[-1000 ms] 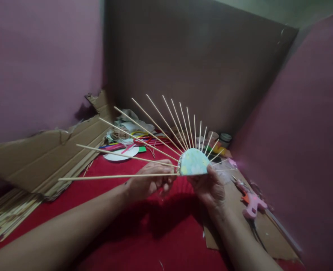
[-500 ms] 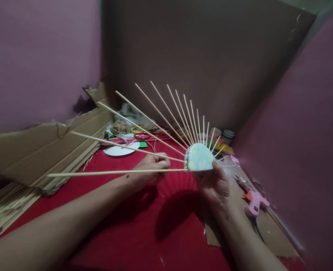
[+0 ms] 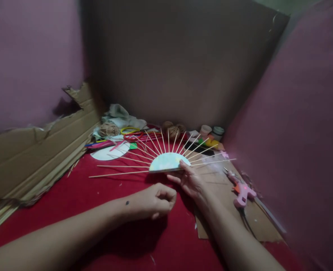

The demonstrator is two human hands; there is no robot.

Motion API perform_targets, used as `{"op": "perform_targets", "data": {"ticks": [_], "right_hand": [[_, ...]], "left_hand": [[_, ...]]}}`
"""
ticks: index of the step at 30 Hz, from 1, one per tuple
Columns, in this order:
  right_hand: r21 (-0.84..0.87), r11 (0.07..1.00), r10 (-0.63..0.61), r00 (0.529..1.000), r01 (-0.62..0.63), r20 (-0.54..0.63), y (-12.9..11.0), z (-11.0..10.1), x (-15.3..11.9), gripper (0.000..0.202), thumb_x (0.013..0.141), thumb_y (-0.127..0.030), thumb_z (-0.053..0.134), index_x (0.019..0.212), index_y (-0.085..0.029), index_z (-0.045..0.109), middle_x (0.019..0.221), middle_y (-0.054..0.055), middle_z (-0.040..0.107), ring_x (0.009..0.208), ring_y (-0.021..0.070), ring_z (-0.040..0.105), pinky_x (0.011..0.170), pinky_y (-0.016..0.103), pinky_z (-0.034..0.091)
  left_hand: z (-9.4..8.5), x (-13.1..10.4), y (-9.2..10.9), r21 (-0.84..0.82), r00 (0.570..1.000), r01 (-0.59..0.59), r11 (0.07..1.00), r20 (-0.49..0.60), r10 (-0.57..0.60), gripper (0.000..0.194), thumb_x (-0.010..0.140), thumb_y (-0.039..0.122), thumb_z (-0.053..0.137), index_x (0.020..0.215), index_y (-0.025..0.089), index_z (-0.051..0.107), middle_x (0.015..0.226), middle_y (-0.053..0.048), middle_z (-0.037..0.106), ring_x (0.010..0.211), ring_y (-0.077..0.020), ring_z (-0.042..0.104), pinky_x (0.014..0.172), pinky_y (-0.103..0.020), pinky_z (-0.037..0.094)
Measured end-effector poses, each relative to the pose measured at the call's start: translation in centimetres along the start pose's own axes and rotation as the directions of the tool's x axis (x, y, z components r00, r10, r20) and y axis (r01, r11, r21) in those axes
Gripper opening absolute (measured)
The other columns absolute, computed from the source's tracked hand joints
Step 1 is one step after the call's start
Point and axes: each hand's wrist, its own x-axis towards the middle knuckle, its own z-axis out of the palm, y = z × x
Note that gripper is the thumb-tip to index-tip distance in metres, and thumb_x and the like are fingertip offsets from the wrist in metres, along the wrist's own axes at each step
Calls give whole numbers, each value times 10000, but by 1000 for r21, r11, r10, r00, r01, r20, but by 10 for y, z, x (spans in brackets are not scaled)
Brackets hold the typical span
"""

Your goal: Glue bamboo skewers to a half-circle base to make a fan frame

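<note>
A light blue-green half disc (image 3: 166,162) has thin wooden sticks fanning out from its curved edge, with its flat side toward me. My right hand (image 3: 191,180) grips its right end, thumb on top and other fingers partly underneath. Below and left of the disc, my left hand (image 3: 162,201) is curled with the fingers bent in, apart from the fan. Whether a small thing sits inside those fingers cannot be made out. Red cloth (image 3: 107,233) lies beneath both hands.
A pink glue gun (image 3: 244,194) rests on a cardboard sheet (image 3: 208,226) at the right. Farther back are a white oval (image 3: 110,151), red-handled scissors (image 3: 132,136), twine (image 3: 108,129) and jars (image 3: 217,131). Torn cardboard (image 3: 42,158) stands at the left, beside loose sticks.
The fan has turned from a steep tilt to lie flatter, moving left with my right hand. My left hand has drawn back toward me, away from the sticks. The view has shifted slightly.
</note>
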Motion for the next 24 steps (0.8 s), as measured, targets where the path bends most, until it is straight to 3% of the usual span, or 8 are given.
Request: {"op": "perform_targets", "data": {"ticks": [4, 6, 9, 13, 16, 19, 21, 24], "right_hand": [[-52, 996, 68, 998, -67, 11, -2, 1, 2, 120, 830, -254, 653, 874, -144, 630, 768, 25, 745, 763, 141, 715, 754, 258, 586], [-134, 974, 186, 982, -181, 26, -4, 0, 1, 227, 825, -317, 658, 807, -92, 636, 648, 77, 718, 594, 160, 701, 587, 239, 590], [-254, 921, 314, 949, -295, 39, -8, -2, -6, 352, 814, -361, 651, 708, -25, 643, 507, 126, 655, 394, 170, 621, 352, 224, 500], [-304, 940, 169, 985, -152, 27, -11, 7, -19, 228, 813, -285, 629, 704, -86, 645, 529, 63, 664, 407, 122, 605, 351, 170, 453], [-362, 929, -84, 996, 79, 1, -15, 19, -34, 99, 787, -228, 653, 737, -142, 646, 592, -2, 667, 459, 68, 577, 418, 140, 446], [-580, 747, -368, 929, 324, 44, -17, 31, -52, 49, 775, -209, 650, 783, -164, 667, 651, -16, 653, 541, 73, 574, 517, 183, 477], [-725, 537, -488, 860, 430, 149, -17, 35, -62, 81, 773, -192, 643, 845, -177, 677, 734, 0, 660, 635, 103, 603, 600, 233, 504], [-800, 214, -559, 742, 561, 370, -12, 36, -69, 194, 772, -146, 649, 960, -187, 670, 833, 22, 637, 724, 125, 603, 667, 267, 508]], "left_hand": [[-6, 2, -1, -170, 991, -69, 983, -129, 47, 97, 556, 112, 480, 623, 178, 506, 443, 64, 445, 366, -59, 334, 378, -189, 241], [-6, 3, -1, -206, 977, -120, 971, -200, 78, 68, 641, 121, 544, 682, 176, 547, 484, 56, 495, 376, -58, 383, 397, -189, 289], [-6, 3, 1, -202, 957, -170, 964, -266, 113, 69, 734, 218, 653, 744, 161, 617, 547, 25, 576, 426, -58, 471, 435, -177, 360], [-9, 4, 2, -300, 940, -216, 929, -320, 115, 119, 749, 247, 690, 780, 133, 678, 595, -7, 624, 455, -64, 513, 418, -165, 408], [-12, 6, 1, -394, 922, -264, 880, -371, 111, 153, 739, 236, 707, 818, 104, 700, 648, -33, 647, 489, -82, 546, 414, -179, 454], [-14, 8, 0, -446, 915, -279, 850, -391, 95, 183, 729, 223, 721, 839, 77, 707, 672, -45, 646, 520, -92, 567, 421, -185, 478], [-15, 8, 1, -459, 917, -262, 849, -392, 71, 184, 731, 215, 723, 841, 70, 705, 634, -34, 628, 502, -84, 553, 419, -179, 474], [-13, 7, 2, -467, 923, -231, 853, -382, 41, 182, 727, 205, 732, 846, 72, 697, 576, -10, 594, 480, -73, 532, 429, -170, 466]]}}
